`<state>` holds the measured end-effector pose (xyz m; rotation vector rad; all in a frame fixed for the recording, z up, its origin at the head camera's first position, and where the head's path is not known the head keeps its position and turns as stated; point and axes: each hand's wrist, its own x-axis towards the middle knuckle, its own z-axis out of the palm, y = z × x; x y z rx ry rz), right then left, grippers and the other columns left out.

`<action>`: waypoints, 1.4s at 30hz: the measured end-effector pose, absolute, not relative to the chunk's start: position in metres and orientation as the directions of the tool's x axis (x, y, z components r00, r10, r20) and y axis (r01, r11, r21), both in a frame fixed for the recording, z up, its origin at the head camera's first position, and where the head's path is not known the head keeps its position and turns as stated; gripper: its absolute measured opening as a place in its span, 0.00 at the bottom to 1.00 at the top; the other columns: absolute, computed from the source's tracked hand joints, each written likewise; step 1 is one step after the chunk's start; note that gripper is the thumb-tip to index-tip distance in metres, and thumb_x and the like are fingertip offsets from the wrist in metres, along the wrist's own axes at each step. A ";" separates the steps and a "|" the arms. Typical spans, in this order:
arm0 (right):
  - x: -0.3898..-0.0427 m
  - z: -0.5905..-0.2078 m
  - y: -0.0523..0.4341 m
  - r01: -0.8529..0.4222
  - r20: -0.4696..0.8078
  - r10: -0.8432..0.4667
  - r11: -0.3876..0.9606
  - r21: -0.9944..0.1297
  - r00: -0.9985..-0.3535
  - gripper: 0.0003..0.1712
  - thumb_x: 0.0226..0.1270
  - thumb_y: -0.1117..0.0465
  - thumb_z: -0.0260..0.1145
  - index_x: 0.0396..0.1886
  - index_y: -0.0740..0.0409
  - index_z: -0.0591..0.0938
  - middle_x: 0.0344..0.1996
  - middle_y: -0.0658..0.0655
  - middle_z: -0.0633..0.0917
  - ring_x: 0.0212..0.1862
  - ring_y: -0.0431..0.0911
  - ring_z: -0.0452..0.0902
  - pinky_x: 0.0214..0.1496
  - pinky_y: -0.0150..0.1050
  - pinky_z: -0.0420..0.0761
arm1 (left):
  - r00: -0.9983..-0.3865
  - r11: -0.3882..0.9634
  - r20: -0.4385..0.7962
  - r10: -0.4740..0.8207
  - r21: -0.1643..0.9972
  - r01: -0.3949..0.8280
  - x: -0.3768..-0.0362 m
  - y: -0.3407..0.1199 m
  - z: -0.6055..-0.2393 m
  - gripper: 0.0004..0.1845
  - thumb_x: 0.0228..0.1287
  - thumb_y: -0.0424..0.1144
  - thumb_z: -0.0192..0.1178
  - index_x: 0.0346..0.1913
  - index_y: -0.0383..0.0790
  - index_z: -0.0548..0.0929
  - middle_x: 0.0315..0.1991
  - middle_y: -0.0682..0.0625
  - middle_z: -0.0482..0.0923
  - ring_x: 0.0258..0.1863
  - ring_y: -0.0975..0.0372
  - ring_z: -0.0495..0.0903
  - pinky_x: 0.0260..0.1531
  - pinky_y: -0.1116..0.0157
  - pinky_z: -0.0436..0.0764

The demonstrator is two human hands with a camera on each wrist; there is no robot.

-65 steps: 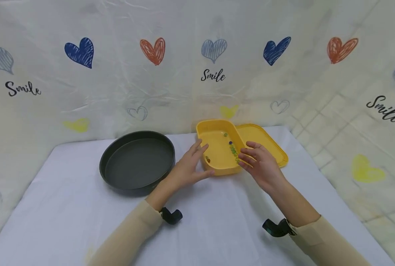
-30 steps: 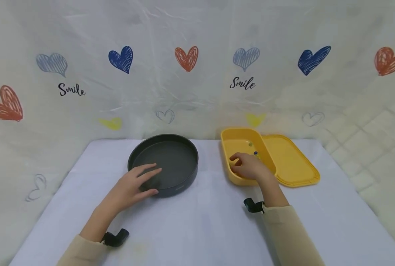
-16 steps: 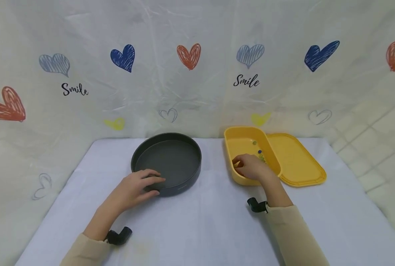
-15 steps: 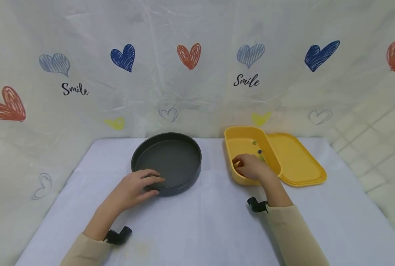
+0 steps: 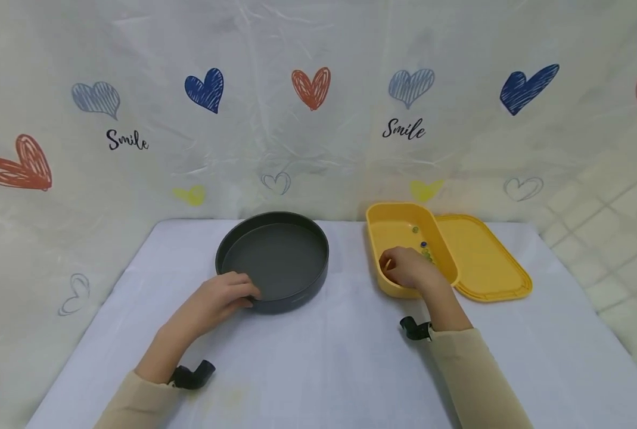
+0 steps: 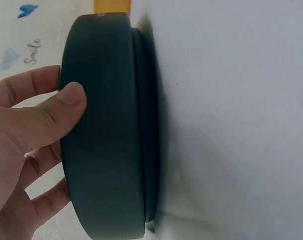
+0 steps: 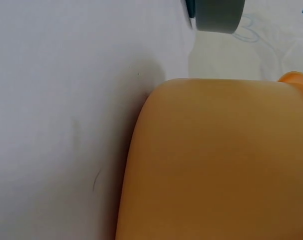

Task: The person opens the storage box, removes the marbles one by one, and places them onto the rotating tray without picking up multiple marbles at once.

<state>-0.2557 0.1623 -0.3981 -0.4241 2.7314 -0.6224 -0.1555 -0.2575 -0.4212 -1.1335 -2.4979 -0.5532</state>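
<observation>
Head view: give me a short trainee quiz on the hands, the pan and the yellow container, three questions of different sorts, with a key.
1. Multiple choice: where does the left hand grip the dark pan? A) far side; B) right side; C) near-left side.
2. True or false: the yellow lid covers the yellow container.
3. Fill the gap: beyond the right hand, near the greenish beads, one bead is ____.

Key: 1 C; 2 false, it lies beside it; 3 blue.

Open lane: table, frame centre, between pan and box, broadening towards the bottom edge.
Obstacles, left: pan wall, lower-left rim occupied by left hand.
Right: box walls, near end occupied by right hand; lid beside.
Upper frame: sheet, full width.
</observation>
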 end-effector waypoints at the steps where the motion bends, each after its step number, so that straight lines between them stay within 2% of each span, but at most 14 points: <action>1: -0.256 -0.398 0.162 -0.213 -0.228 -0.345 0.864 -0.457 -0.910 0.11 0.63 0.68 0.58 0.42 0.56 0.83 0.37 0.57 0.83 0.37 0.51 0.74 0.40 0.43 0.76 | -0.618 0.596 0.458 0.639 0.213 0.774 -0.156 -0.255 -0.422 0.16 0.53 0.30 0.74 0.43 0.50 0.86 0.39 0.63 0.80 0.39 0.68 0.78 0.40 0.68 0.80; 6: -0.257 -0.399 0.162 -0.211 -0.211 -0.335 0.865 -0.456 -0.918 0.08 0.61 0.68 0.60 0.37 0.56 0.82 0.33 0.56 0.81 0.35 0.50 0.73 0.36 0.41 0.73 | -0.585 0.578 0.495 0.643 0.189 0.794 -0.155 -0.244 -0.423 0.15 0.54 0.30 0.73 0.44 0.49 0.87 0.39 0.63 0.80 0.38 0.67 0.77 0.38 0.69 0.79; 12: -0.259 -0.402 0.165 -0.222 -0.150 -0.324 0.856 -0.466 -0.934 0.05 0.64 0.62 0.63 0.37 0.56 0.83 0.34 0.55 0.83 0.37 0.50 0.75 0.41 0.43 0.75 | -0.549 0.566 0.508 0.664 0.138 0.813 -0.155 -0.236 -0.425 0.16 0.54 0.32 0.74 0.46 0.49 0.87 0.41 0.62 0.82 0.37 0.65 0.79 0.37 0.69 0.77; 18: -0.261 -0.403 0.169 -0.226 0.005 -0.271 0.790 -0.570 -0.963 0.06 0.67 0.58 0.65 0.40 0.55 0.83 0.36 0.55 0.83 0.39 0.50 0.76 0.43 0.43 0.77 | -0.610 0.634 0.474 0.635 0.131 0.762 -0.152 -0.248 -0.419 0.22 0.46 0.30 0.78 0.45 0.55 0.87 0.38 0.64 0.81 0.36 0.66 0.77 0.35 0.67 0.78; 23: -0.262 -0.398 0.170 -0.214 0.075 -0.237 0.640 -0.738 -0.969 0.11 0.69 0.58 0.65 0.47 0.58 0.82 0.39 0.59 0.84 0.36 0.50 0.80 0.38 0.37 0.81 | -0.650 0.671 0.446 0.615 0.138 0.729 -0.151 -0.260 -0.415 0.21 0.47 0.30 0.78 0.41 0.56 0.86 0.38 0.66 0.81 0.37 0.67 0.78 0.35 0.67 0.79; 29: -0.258 -0.386 0.163 -0.102 0.022 -0.239 0.327 -0.940 -0.971 0.21 0.73 0.56 0.64 0.54 0.68 0.78 0.46 0.63 0.82 0.42 0.50 0.82 0.45 0.36 0.85 | -0.635 0.657 0.455 0.624 0.134 0.742 -0.153 -0.263 -0.411 0.20 0.47 0.28 0.77 0.39 0.54 0.86 0.37 0.64 0.82 0.36 0.66 0.79 0.35 0.66 0.79; 35: -0.256 -0.383 0.160 -0.038 0.007 -0.269 0.110 -0.993 -0.963 0.23 0.73 0.61 0.63 0.59 0.74 0.73 0.44 0.56 0.82 0.43 0.46 0.83 0.48 0.36 0.84 | -0.642 0.668 0.451 0.620 0.124 0.733 -0.154 -0.264 -0.410 0.19 0.46 0.28 0.77 0.37 0.54 0.86 0.36 0.63 0.82 0.35 0.65 0.79 0.34 0.65 0.79; 38: -0.256 -0.382 0.156 -0.027 0.006 -0.292 0.066 -0.997 -0.956 0.22 0.73 0.62 0.63 0.59 0.74 0.72 0.44 0.56 0.83 0.43 0.46 0.83 0.48 0.37 0.85 | -0.650 0.674 0.441 0.619 0.127 0.728 -0.154 -0.265 -0.411 0.17 0.47 0.29 0.77 0.37 0.53 0.87 0.36 0.63 0.82 0.35 0.65 0.79 0.34 0.64 0.78; 42: -0.255 -0.379 0.147 -0.017 -0.009 -0.327 0.077 -0.997 -0.945 0.20 0.73 0.61 0.63 0.57 0.69 0.74 0.46 0.58 0.82 0.45 0.47 0.83 0.50 0.37 0.84 | -0.658 0.679 0.430 0.617 0.131 0.722 -0.154 -0.264 -0.411 0.17 0.48 0.29 0.77 0.37 0.54 0.87 0.35 0.63 0.81 0.34 0.65 0.79 0.34 0.64 0.78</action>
